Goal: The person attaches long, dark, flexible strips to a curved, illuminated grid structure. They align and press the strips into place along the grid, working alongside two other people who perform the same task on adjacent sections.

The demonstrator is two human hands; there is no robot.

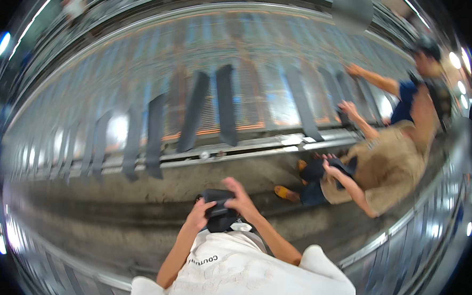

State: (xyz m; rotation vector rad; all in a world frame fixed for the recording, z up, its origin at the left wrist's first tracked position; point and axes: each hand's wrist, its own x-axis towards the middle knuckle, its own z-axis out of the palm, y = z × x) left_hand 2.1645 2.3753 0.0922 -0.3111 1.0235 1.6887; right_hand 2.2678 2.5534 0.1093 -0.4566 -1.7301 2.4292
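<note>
At my waist, a stack of dark grey, flat strips (221, 216) is held in front of my white shirt. My left hand (197, 214) closes on its left side, with the thumb lying across the front. On the other side, my right hand (240, 199) rests its thumb on the stack's edge while its blurred fingers point up and away from me. The fingers behind the stack are hidden. Beyond my hands, similar dark strips (227, 105) lie side by side across a long, shiny, ribbed bed (254, 93), some with ends hanging past its near rail.
A metal rail (257, 147) runs along the bed's near edge. To my right, a person in a tan shirt (389, 163) holds dark pieces, and another in dark blue (404, 98) reaches over the bed. The concrete floor (137, 198) lies between; another rack (407, 256) stands behind.
</note>
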